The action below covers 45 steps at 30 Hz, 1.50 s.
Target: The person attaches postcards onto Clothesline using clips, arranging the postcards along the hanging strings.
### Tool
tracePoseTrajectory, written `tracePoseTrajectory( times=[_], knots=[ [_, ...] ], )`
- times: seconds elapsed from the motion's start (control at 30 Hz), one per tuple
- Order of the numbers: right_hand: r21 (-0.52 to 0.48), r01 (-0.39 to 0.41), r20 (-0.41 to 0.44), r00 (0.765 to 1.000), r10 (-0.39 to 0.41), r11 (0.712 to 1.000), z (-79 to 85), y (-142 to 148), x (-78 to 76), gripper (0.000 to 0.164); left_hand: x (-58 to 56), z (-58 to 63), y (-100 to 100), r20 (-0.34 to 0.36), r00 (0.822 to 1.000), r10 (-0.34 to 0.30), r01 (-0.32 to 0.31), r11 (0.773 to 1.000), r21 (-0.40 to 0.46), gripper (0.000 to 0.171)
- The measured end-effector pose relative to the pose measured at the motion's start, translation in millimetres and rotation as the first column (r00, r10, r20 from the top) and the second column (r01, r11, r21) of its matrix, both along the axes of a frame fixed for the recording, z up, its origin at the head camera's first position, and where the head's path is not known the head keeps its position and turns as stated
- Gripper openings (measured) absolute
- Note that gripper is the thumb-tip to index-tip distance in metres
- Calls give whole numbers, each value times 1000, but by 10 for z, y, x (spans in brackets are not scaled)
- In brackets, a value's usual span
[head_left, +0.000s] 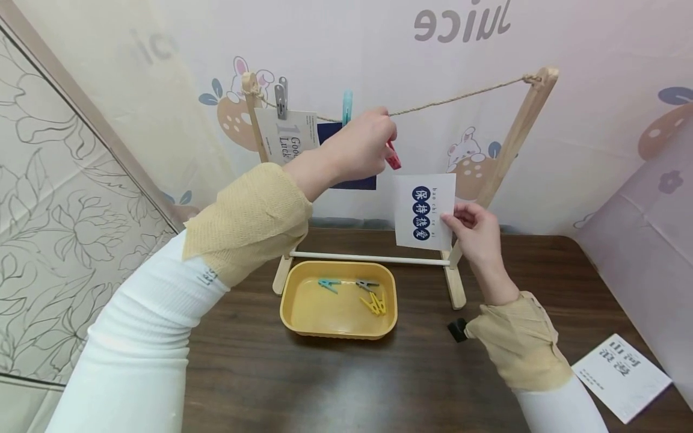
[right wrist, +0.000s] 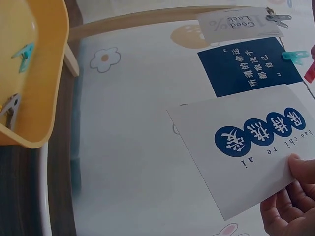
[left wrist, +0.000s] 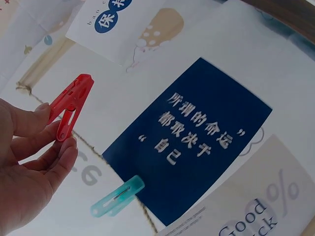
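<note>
Between thumb and fingers my left hand (head_left: 364, 144) pinches a red clothespin (left wrist: 72, 105), held close to the twine line (head_left: 460, 97). My right hand (head_left: 479, 231) grips one edge of a white card (head_left: 407, 210) with blue circles and white characters, just below the twine and right of the red clothespin, apart from it. A teal clothespin (left wrist: 118, 196) fixes a dark blue card (left wrist: 192, 137) to the line. Farther left, a grey clothespin (head_left: 281, 99) holds a white "Good Luck" card (head_left: 287, 135). In the head view my left arm hides part of the blue card.
The twine hangs between the posts of a wooden stand (head_left: 520, 132). In front sits a yellow tray (head_left: 335, 331) holding teal, grey and yellow clothespins. On the brown table (head_left: 346, 385) lie a small black object (head_left: 457, 329) and, at right, another white card (head_left: 622, 379).
</note>
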State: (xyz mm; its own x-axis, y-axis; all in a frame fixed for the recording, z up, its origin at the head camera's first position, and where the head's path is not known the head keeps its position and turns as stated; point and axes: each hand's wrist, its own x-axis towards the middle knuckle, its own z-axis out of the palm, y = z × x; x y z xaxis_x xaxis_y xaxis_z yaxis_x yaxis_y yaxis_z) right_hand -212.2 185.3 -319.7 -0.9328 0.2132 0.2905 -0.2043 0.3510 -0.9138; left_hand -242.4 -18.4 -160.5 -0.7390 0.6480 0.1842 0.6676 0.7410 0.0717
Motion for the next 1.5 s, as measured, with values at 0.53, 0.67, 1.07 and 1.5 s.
tracePoseTrajectory(
  times=[0.53,0.67,1.07,1.5],
  knots=[
    [-142,-17,-7,1000,16,990,224,-92,-160,12,-86,255,99,-38,998,44,-47,996,-76,19],
    [-185,-26,-18,1000,23,982,270,-110,-215,8,-121,319,101,-51,996,67,-72,993,-92,21],
    [-181,-23,-41,999,16,983,361,-190,-344,7,-198,457,107,-119,987,111,-125,985,-115,23],
    [-182,5,-12,1000,-8,983,461,-242,-471,9,-260,578,226,-170,979,117,-142,979,-149,28]
  ],
)
